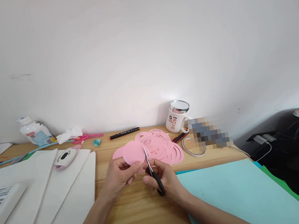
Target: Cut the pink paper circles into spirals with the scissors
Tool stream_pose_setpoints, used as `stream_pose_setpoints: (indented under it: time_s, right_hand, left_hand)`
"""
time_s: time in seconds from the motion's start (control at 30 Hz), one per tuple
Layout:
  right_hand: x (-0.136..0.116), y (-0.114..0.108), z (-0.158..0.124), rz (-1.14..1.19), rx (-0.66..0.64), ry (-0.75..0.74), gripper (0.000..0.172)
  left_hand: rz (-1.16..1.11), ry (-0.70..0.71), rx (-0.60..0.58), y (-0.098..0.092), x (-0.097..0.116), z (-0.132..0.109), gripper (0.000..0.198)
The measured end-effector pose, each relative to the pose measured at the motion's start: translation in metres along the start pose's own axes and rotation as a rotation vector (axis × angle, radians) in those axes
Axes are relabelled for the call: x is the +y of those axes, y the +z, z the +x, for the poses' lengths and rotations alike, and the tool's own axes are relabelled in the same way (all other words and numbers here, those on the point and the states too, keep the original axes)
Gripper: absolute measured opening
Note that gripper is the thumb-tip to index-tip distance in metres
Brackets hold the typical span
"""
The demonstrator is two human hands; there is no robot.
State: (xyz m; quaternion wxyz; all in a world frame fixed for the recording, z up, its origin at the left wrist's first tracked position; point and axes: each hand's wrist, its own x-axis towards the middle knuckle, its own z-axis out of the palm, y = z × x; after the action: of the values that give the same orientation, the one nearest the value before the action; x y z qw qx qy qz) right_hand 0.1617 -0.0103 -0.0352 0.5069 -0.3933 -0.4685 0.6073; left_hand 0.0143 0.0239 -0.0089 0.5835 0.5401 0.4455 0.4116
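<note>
My left hand point(121, 175) pinches a pink paper circle point(134, 152) by its lower edge, thumb in front. Black-handled scissors point(159, 184) are gripped in my right hand point(164, 179), their blades pointing up at the circle's right edge. Whether the blades are cutting into the paper is too small to tell. Behind the hands lies a heap of pink paper cut-outs point(164, 146), many of them rings and curved strips. More pink paper shows just left of the held circle, partly hidden by it.
White sheets point(67, 203) cover the left side, with a small white device point(65, 157) on them. Light blue paper point(238, 189) lies at right. Along the wall stand a white bottle point(36, 132), pink scissors point(86, 137), a black marker point(124, 133) and a mug point(177, 116).
</note>
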Motion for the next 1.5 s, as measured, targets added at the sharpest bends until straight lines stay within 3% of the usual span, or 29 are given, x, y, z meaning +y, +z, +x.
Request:
stream_pose_setpoints:
  time_s: [0.53, 0.77, 1.17, 1.5]
  right_hand:
    - [-0.0033, 0.0011, -0.0003, 0.014, 0.015, 0.054, 0.041]
    - [-0.0017, 0.0045, -0.0017, 0.011, -0.002, 0.074, 0.044]
    - [0.0005, -0.0014, 0.0007, 0.077, -0.024, -0.024, 0.042]
    - [-0.0006, -0.0002, 0.0003, 0.014, 0.005, 0.021, 0.040]
  left_hand:
    - [-0.068, 0.037, 0.036, -0.0006, -0.0002, 0.0014, 0.027]
    - [-0.165, -0.014, 0.027, 0.0012, 0.0016, 0.0008, 0.029]
    - [-0.025, -0.023, 0.033, 0.0061, 0.0062, -0.0015, 0.031]
    - [-0.036, -0.011, 0.042, 0.0035, 0.0035, -0.0011, 0.029]
